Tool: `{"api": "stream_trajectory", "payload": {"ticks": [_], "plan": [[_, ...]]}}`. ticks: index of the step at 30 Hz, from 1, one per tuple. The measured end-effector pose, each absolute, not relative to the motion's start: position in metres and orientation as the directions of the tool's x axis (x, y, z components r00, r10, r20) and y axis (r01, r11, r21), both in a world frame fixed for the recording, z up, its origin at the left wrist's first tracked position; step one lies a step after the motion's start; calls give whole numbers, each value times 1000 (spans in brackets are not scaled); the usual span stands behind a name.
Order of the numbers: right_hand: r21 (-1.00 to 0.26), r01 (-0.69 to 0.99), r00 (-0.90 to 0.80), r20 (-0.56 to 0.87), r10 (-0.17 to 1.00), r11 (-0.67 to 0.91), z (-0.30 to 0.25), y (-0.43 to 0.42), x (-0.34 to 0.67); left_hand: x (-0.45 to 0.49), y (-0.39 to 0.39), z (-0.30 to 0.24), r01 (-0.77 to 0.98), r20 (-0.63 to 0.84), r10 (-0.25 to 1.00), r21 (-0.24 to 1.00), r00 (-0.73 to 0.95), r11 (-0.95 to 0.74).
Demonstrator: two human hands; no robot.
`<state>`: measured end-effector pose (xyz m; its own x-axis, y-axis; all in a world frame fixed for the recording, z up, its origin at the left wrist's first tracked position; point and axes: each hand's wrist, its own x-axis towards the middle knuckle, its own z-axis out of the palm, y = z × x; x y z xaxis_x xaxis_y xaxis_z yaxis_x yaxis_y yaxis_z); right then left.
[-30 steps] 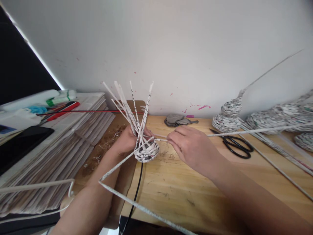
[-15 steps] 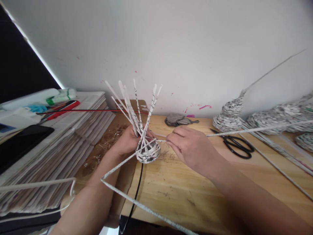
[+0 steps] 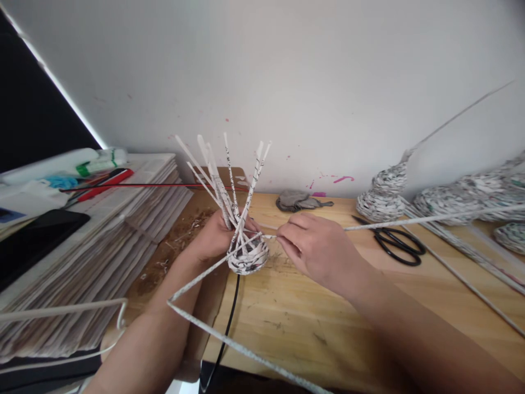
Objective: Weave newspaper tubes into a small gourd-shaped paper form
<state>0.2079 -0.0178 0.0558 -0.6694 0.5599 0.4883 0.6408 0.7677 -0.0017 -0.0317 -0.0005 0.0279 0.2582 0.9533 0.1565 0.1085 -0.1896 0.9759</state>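
A small woven paper basket [image 3: 248,260] is held just above the wooden table, its several paper stakes [image 3: 229,169] fanning upward. My left hand [image 3: 217,235] is closed around the far left side of it, the fingertips partly hidden behind the stakes. To the right, my right hand [image 3: 314,241] pinches a rolled paper strip [image 3: 268,237] that runs out of the weave. The strip's long part passes behind this hand and stretches to the right edge. A second, bent paper strip [image 3: 197,320] crosses the basket's front and drops toward the bottom of the view.
Black scissors [image 3: 400,246] lie right of my right hand. A finished woven paper piece [image 3: 381,194] stands by the wall, with more at the far right. A grey cloth [image 3: 297,201] rests at the back. Stacked newspapers [image 3: 135,230] with a phone [image 3: 41,241] fill the left.
Almost nothing differs. The right hand has shifted very slightly left, still pinching the strip; the left hand keeps its hold on the basket.
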Motion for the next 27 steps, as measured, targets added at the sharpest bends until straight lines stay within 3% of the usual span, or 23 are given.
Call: {"api": "stream_trajectory", "payload": {"ticks": [10, 27], "plan": [[-16, 639, -665, 491, 563, 769, 54, -17, 207, -29, -2, 33, 205, 180, 951, 950, 253, -234], [-15, 627, -673, 493, 551, 779, 55, -18, 204, -29, -2, 33, 211, 156, 957, 955, 244, -210]]}}
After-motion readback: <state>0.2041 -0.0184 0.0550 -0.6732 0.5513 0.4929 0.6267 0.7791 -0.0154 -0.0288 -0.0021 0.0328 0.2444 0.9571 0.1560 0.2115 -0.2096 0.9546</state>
